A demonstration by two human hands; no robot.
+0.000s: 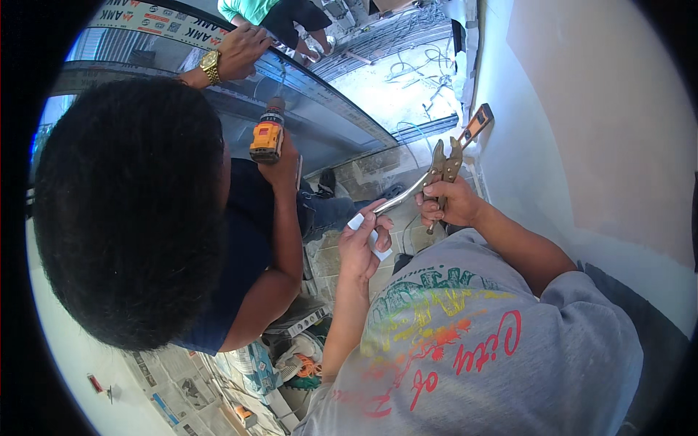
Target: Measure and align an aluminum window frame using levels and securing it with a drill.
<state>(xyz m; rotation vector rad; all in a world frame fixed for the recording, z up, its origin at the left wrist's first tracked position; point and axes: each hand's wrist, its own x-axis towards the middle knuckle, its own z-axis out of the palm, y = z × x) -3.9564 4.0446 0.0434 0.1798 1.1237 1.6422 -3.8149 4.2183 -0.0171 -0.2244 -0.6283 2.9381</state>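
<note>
A pair of metal locking pliers (437, 171) is held between my two hands, its jaws pointing up and away from me. My right hand (452, 203) wraps round it just below the jaws. With its fingertips my left hand (363, 243) pinches the end of the long shiny handle (402, 195). A small white strip (382, 245) also lies in the left hand, partly hidden by the fingers; what it is made of I cannot tell. Just beyond the jaws, an orange spirit level (476, 124) leans near the wall.
At my left, a co-worker holds an orange cordless drill (267, 139) against a dark-framed glass panel (320, 120), the other hand on its top edge. Another person (294, 22) is beyond it. Cables lie past the doorway. Tools and newspaper (182, 392) cover the floor behind the co-worker.
</note>
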